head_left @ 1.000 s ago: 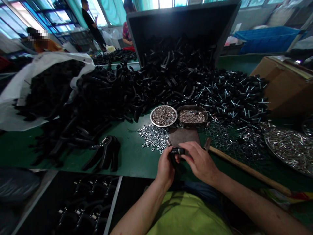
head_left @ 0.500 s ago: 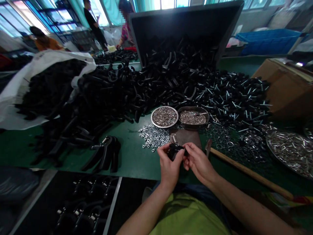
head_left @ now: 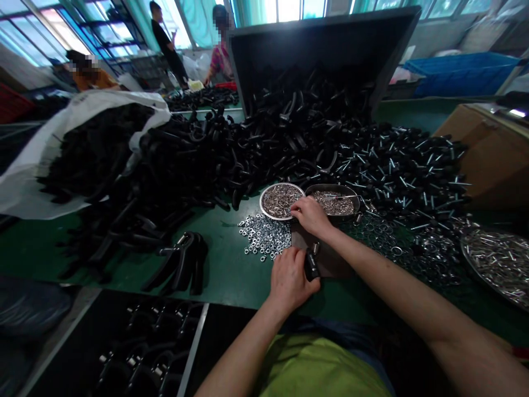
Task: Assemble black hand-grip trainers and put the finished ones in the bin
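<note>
My left hand (head_left: 289, 278) is closed around a black plastic part (head_left: 311, 266), held down at the front of a flat metal plate (head_left: 300, 234). A small coil spring (head_left: 316, 248) shows at the part's upper end; whether it is attached, I cannot tell. My right hand (head_left: 312, 215) reaches to the right edge of a round dish (head_left: 262, 205) of small metal pins. Its fingertips are pinched together, and what is between them is too small to make out. Several shiny nuts (head_left: 264, 234) lie loose just left of the plate.
Black handle-shaped parts (head_left: 185, 149) pile across the back, spilling from a tilted bin (head_left: 322, 44). An oval tin (head_left: 339, 212) of rivets, metal rings (head_left: 380, 234), bolted knobs (head_left: 397, 171) and a cardboard box (head_left: 491, 154) stand right. Co-workers (head_left: 167, 44) are beyond.
My right hand has let go of the black part and moved up to the round dish. My left hand has turned the part and lowered it. My right forearm now covers the wooden-handled hammer.
</note>
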### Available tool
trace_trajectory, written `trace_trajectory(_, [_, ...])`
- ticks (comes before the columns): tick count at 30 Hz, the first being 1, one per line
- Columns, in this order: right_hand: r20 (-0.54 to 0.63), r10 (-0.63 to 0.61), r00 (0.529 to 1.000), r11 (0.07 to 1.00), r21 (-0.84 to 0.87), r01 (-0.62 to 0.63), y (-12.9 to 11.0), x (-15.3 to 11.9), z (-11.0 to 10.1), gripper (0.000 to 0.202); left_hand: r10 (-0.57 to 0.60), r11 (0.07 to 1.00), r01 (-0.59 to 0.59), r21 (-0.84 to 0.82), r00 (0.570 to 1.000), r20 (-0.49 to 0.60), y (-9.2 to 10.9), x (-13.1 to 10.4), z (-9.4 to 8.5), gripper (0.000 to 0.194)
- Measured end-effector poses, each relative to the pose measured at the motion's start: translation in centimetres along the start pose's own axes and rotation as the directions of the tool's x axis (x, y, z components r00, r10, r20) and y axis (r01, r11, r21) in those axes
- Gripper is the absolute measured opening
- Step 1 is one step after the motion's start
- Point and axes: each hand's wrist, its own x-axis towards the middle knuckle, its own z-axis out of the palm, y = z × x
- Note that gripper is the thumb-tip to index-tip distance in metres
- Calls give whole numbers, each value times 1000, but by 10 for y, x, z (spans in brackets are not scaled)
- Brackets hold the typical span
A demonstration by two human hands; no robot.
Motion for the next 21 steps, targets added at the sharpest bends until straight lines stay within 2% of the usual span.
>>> trace_trajectory(2, [32, -9, 999, 1000, -20, 10, -4, 24, 11, 12, 14, 999, -15, 50, 1000, 13, 2, -1, 1, 39])
trace_trajectory(5, [84, -10, 996, 999, -48, 15, -8, 41, 23, 12, 27, 996, -28, 86, 1000, 8, 3, -4, 2, 46])
trace_trajectory(8, [105, -5, 994, 998, -58, 11, -8, 44, 25, 16, 34, 995, -34, 93, 999, -4, 1, -5, 4, 54])
trace_trajectory(12, [82, -15, 997, 1000, -21, 17, -6, 41, 13, 27, 30, 996, -30, 85, 1000, -2, -3, -3, 5, 57])
trace_trajectory(16, [69, -9, 998, 998, 69, 4, 1, 13, -7, 25, 34, 997, -35, 72, 999, 15, -5, -1, 5, 56])
trace_trajectory(21, [162, -18, 987, 950, 310, -34, 20, -58, -19, 11, 36, 998, -37, 52, 999, 13, -6, -1, 4, 54])
